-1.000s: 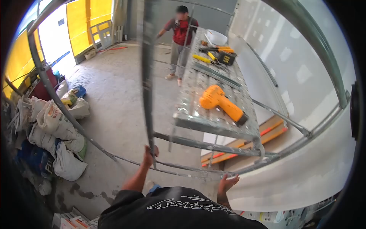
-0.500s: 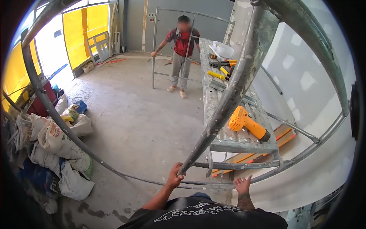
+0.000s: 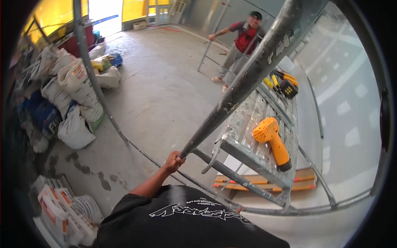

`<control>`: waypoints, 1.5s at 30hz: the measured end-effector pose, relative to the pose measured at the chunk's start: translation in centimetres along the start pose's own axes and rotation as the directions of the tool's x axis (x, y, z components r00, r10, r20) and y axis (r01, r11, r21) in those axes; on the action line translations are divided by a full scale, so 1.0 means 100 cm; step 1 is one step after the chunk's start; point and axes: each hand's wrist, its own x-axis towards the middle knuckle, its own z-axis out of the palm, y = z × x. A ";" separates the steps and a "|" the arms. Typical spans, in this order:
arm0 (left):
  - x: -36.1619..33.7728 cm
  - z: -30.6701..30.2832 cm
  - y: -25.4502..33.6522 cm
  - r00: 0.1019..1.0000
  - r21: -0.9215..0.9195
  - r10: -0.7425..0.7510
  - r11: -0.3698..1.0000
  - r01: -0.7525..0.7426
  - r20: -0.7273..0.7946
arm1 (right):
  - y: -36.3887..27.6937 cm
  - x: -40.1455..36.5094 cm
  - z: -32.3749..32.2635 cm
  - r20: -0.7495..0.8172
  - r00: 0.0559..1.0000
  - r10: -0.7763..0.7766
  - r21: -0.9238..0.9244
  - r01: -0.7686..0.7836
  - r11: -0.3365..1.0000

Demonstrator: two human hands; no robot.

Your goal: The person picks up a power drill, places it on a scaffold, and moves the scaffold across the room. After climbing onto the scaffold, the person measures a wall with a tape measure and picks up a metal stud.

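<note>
My left hand (image 3: 173,162) is wrapped round the lower end of a slanting, paint-spattered scaffold pole (image 3: 231,95). Of my right hand (image 3: 238,210), only a fingertip shows past my black shirt, close to the lower scaffold rail; the rest is hidden. An orange cordless drill (image 3: 271,142) lies on the perforated metal scaffold plank (image 3: 244,120) to the right of the pole. Farther along the plank are a black battery pack (image 3: 289,89) and yellow-handled tools (image 3: 269,82). A hooked end of the plank (image 3: 213,157) hangs by the crossbar (image 3: 237,175).
A co-worker (image 3: 248,39) stands across the room holding a ladder-like frame (image 3: 206,51). Filled sacks (image 3: 76,128) are piled on the floor at left, and boxes (image 3: 62,211) lie at lower left. Orange-edged boards (image 3: 264,186) lie below the plank, beside the wall (image 3: 347,124).
My view has turned right and down, so the room shifts in frame. My right hand, spread beside the rail before, is now mostly hidden behind my shirt. My left hand keeps hold of the pole.
</note>
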 end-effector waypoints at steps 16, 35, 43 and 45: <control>-0.005 0.011 -0.008 0.980 -0.012 0.084 0.996 -0.088 -0.179 | -0.037 0.001 0.044 0.383 0.878 0.288 -0.041 -0.295 0.955; -0.047 -0.009 0.063 0.986 0.088 0.062 0.995 -0.048 -0.156 | -0.042 -0.020 -0.031 0.561 0.411 0.718 -0.458 -0.569 0.683; -0.080 -0.012 0.117 0.990 0.094 0.030 0.995 -0.016 -0.141 | -0.042 -0.032 -0.086 0.709 0.359 0.607 -0.262 -0.665 0.699; -0.089 -0.009 0.117 0.986 0.079 0.040 0.996 -0.027 -0.165 | -0.049 -0.019 -0.108 0.682 0.569 0.459 -0.318 -0.335 0.887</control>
